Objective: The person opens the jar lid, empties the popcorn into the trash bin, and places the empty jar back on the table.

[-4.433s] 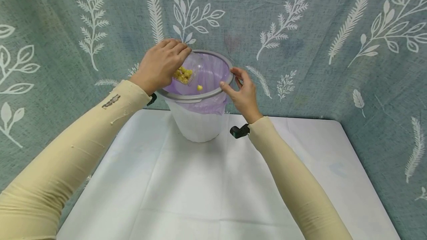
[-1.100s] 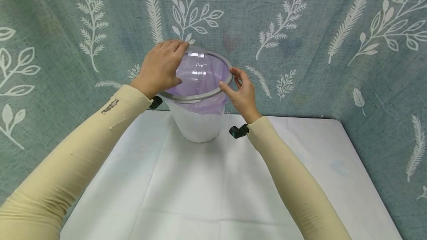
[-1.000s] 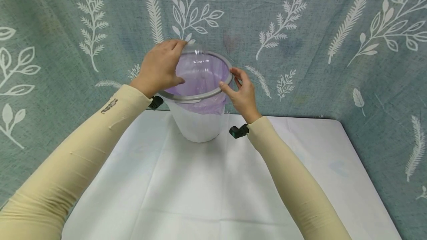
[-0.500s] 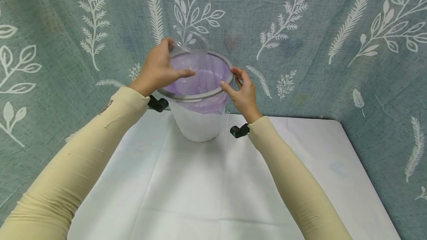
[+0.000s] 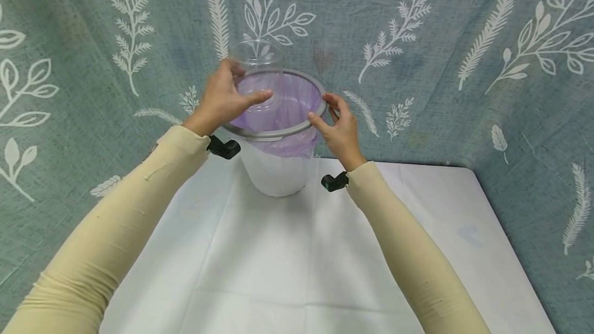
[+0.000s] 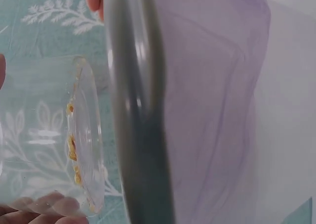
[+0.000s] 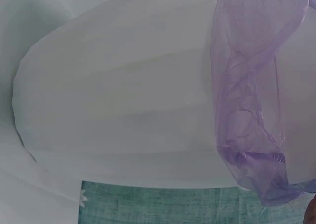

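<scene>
A clear plastic jar point(image 5: 260, 55) is upright over the mouth of a white trash can point(image 5: 276, 171). My left hand point(image 5: 220, 94) grips the jar from the left side, thumb across its front. Small yellow bits point(image 6: 72, 147) cling around the jar's base in the left wrist view. At the can's right side, my right hand point(image 5: 342, 133) pinches the grey rim ring point(image 5: 278, 133) between thumb and fingers. A purple trash bag point(image 5: 299, 94) lines the can and folds over its outside. The bottom of the can's inside is hidden.
The can stands near the back edge of a table with a white cloth point(image 5: 260, 262). A green-grey curtain point(image 5: 325, 30) with white leaf prints hangs close behind and along the right side.
Earlier, the left hand held the jar tipped into the can, with yellow pieces dropping out. The jar has since turned upright, with only small bits inside. The right hand stays on the rim.
</scene>
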### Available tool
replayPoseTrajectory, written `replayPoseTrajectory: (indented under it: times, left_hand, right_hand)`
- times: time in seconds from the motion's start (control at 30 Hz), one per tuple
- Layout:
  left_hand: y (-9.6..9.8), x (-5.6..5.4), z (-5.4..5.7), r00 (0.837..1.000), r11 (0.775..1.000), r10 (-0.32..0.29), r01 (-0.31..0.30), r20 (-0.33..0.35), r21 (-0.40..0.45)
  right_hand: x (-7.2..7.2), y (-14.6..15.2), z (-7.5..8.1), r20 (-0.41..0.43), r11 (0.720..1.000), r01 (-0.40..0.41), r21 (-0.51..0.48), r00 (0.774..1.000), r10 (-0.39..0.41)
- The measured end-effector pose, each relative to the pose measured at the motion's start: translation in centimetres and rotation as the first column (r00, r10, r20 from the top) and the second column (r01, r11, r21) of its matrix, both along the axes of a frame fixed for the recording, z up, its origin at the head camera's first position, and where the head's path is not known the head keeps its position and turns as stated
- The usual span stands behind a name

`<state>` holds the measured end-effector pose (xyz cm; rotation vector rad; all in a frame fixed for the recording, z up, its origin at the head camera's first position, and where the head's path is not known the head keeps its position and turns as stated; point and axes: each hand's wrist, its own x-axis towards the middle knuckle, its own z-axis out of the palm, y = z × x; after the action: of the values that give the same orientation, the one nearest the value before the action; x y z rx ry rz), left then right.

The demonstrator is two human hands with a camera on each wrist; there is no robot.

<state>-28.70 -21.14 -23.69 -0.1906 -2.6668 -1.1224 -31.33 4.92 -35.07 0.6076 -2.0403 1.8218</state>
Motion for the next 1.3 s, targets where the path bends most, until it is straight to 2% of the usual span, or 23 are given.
replayPoseTrajectory:
  times: [0.33, 0.57, 0.77, 0.9, 1.07, 1.17, 1.3]
  left_hand:
    - [0.2, 0.5, 0.2, 0.999, 0.998, -0.001, -0.001, 0.033, 0.063]
    - [0.0, 0.8, 0.3, 0.999, 0.998, -0.006, 0.003, 0.045, 0.068]
    - [-0.1, 1.7, 0.2, 0.999, 0.996, -0.02, 0.016, 0.043, 0.089]
    - [0.0, 3.0, 0.1, 0.998, 0.989, -0.063, 0.063, -0.006, 0.136]
    - [0.5, 5.7, -0.4, 0.987, 0.962, -0.137, 0.153, -0.087, 0.227]
    - [0.9, 7.7, -1.3, 0.979, 0.948, -0.168, 0.192, -0.116, 0.253]
    - [1.5, 10.8, -3.3, 0.963, 0.926, -0.231, 0.262, -0.142, 0.271]
  right_hand:
    - [0.2, -0.2, -0.1, -0.012, 1.0, 0.008, 0.002, 1.0, -0.008]
    - [0.2, -0.3, -0.3, -0.006, 1.0, 0.005, -0.004, 1.0, -0.005]
    - [0.0, -0.3, -0.4, -0.005, 1.0, -0.005, -0.011, 1.0, 0.005]
    - [0.0, -0.3, -0.3, -0.008, 1.0, -0.004, -0.01, 1.0, 0.004]
    - [0.1, -0.2, -0.1, -0.003, 1.0, -0.002, -0.005, 1.0, 0.002]
    - [0.1, -0.1, 0.0, 0.001, 1.0, -0.004, -0.005, 1.0, 0.004]
    - [0.1, -0.1, 0.0, 0.0, 1.0, -0.004, -0.015, 1.0, 0.004]
